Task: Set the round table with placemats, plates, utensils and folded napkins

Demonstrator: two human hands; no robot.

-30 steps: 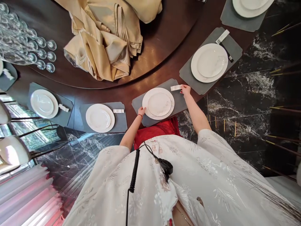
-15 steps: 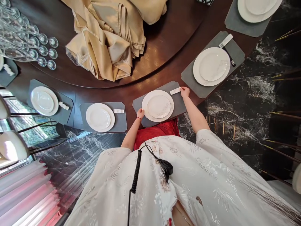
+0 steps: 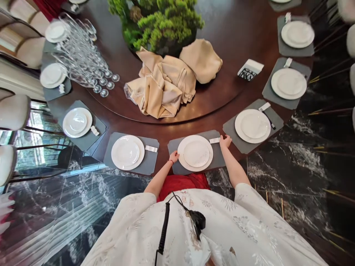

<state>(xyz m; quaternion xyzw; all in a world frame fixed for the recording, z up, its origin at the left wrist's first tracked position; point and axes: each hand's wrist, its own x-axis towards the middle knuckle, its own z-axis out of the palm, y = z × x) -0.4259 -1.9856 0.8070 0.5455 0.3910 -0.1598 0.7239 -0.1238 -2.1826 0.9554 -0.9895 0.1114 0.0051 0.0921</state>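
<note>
Directly in front of me, a white plate with a smaller plate stacked on it lies on a grey placemat. At its left rim, my left hand is closed with curled fingers against the edge. To the right of the plates, my right hand pinches the end of a white chopstick rest, which lies on the placemat near its upper right corner. The undersides of both hands are hidden.
Tan napkins lie heaped on the round turntable, beside several wine glasses and a green plant. A black-and-white holder stands right. Similar settings flank mine, including a left plate and a right plate.
My view has tilted up, bringing the plant and more of the table into sight. Both hands stay at the plate rim and the chopstick rest.
</note>
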